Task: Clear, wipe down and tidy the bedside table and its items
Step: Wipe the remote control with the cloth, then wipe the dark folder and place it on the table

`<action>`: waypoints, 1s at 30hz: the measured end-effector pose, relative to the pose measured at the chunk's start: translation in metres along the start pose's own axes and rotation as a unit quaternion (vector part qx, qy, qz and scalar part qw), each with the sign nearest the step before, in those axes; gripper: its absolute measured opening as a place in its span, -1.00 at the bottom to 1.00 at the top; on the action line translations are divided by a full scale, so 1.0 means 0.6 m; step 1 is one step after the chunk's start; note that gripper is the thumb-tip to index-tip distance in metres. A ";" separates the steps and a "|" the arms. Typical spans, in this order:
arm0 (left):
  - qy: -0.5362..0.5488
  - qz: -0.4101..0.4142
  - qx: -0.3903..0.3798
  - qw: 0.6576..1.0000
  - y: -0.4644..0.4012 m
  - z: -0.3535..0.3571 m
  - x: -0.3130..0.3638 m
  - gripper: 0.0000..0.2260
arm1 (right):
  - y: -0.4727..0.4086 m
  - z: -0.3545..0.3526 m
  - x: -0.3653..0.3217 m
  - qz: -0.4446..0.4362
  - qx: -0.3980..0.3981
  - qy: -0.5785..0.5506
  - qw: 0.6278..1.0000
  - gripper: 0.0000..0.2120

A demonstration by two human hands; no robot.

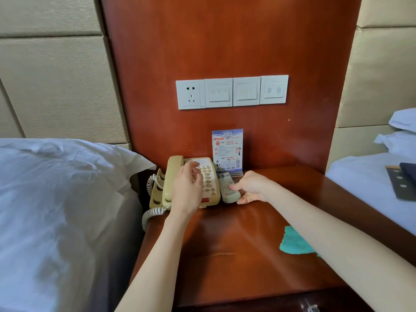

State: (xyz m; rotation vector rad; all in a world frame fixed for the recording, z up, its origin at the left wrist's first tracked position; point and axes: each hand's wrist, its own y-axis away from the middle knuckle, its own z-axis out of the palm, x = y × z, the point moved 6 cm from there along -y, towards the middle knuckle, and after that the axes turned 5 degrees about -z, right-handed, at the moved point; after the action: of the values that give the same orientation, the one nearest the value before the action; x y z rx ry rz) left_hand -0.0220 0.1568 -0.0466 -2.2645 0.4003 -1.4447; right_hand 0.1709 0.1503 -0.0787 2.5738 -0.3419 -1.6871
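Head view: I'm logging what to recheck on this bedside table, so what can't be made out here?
- Teal cloth: partly hidden under the right forearm.
- Telephone keypad: part covered by the left hand.
- Remote control: right side covered by the right hand; button labels too small.
- Notice card: print too small.
- Table front: cut off by the bottom edge.

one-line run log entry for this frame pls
left hand: open, over beige corded telephone | right hand: grips grey remote control | teal cloth: on reddish wooden bedside table
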 end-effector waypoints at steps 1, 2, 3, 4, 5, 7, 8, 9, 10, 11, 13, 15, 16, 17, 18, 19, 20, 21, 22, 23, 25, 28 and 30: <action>0.006 -0.002 0.003 1.000 -0.001 -0.001 -0.001 -0.76 | -0.001 0.000 -0.001 0.000 -0.002 0.008 1.000 -0.77; 0.011 -0.005 0.006 1.000 -0.002 -0.002 -0.002 -0.76 | -0.002 0.000 -0.002 0.000 -0.004 0.018 1.000 -0.78; 0.015 -0.007 0.009 1.000 -0.003 -0.003 -0.003 -0.76 | -0.002 0.000 -0.003 0.001 -0.005 0.030 1.000 -0.77; 0.019 -0.008 0.010 1.000 -0.004 -0.003 -0.004 -0.76 | -0.002 0.000 -0.004 0.000 -0.005 0.044 0.999 -0.77; 0.023 -0.009 0.010 1.000 -0.005 -0.003 -0.004 -0.76 | -0.001 -0.001 -0.005 0.000 -0.002 0.058 0.998 -0.76; 0.031 -0.009 0.011 0.999 -0.006 -0.003 -0.005 -0.77 | 0.001 -0.005 -0.007 -0.001 0.009 0.078 0.997 -0.75; 0.032 -0.009 0.014 0.999 -0.006 -0.004 -0.005 -0.77 | 0.003 -0.008 -0.009 -0.002 0.015 0.084 0.996 -0.74; 0.033 -0.008 0.017 0.999 -0.006 -0.005 -0.005 -0.77 | 0.005 -0.012 -0.010 -0.005 0.024 0.086 0.996 -0.72; 0.032 -0.007 0.021 0.999 -0.006 -0.006 -0.005 -0.77 | 0.007 -0.017 -0.012 -0.007 0.036 0.084 0.996 -0.71; 0.031 -0.006 0.023 0.999 -0.005 -0.006 -0.005 -0.78 | 0.011 -0.023 -0.014 -0.010 0.049 0.081 0.995 -0.70; 0.036 -0.007 0.020 0.999 -0.003 -0.004 -0.004 -0.81 | 0.020 -0.037 -0.021 -0.020 0.078 0.078 0.994 -0.69; 0.046 -0.009 0.012 0.999 0.002 -0.001 -0.002 -0.85 | 0.032 -0.053 -0.029 -0.037 0.109 0.079 0.990 -0.70; 0.048 -0.006 0.011 0.999 0.004 0.000 0.001 -0.85 | 0.039 -0.062 -0.033 -0.048 0.124 0.081 0.988 -0.72; 0.048 0.000 0.009 0.999 0.008 0.002 0.004 -0.83 | 0.047 -0.071 -0.037 -0.059 0.137 0.082 0.985 -0.75; 0.050 0.007 0.006 0.999 0.012 0.005 0.007 -0.81 | 0.055 -0.081 -0.041 -0.070 0.148 0.083 0.983 -0.79; 0.051 0.014 0.000 0.999 0.017 0.008 0.010 -0.80 | 0.066 -0.090 -0.043 -0.080 0.159 0.081 0.981 -0.83; 0.051 0.017 -0.010 0.999 0.021 0.013 0.012 -0.79 | 0.076 -0.100 -0.045 -0.090 0.169 0.077 0.978 -0.87; 0.046 0.018 -0.023 0.999 0.027 0.019 0.014 -0.78 | 0.087 -0.110 -0.045 -0.101 0.180 0.070 0.976 -0.90; 0.037 0.017 -0.036 0.999 0.032 0.025 0.016 -0.78 | 0.099 -0.121 -0.045 -0.113 0.191 0.062 0.973 -0.93; 0.028 0.016 -0.046 0.998 0.037 0.030 0.018 -0.77 | 0.111 -0.132 -0.044 -0.126 0.200 0.054 0.970 -0.95; 0.020 0.013 -0.060 0.998 0.046 0.040 0.024 -0.75 | 0.137 -0.157 -0.041 -0.154 0.215 0.049 0.963 -0.93; 0.006 0.030 -0.094 0.995 0.053 0.062 0.055 -0.75 | 0.177 -0.203 -0.033 -0.190 0.234 0.043 0.952 -0.90; 0.012 0.038 -0.133 0.990 0.052 0.086 0.091 -0.74 | 0.202 -0.239 -0.024 -0.202 0.255 0.033 0.945 -0.87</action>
State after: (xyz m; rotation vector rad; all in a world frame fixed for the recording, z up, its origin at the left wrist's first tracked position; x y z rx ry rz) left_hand 0.0472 0.1148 -0.0384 -2.4082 0.7182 -1.4547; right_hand 0.2768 0.0233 0.0113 3.2611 -0.2938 -1.8171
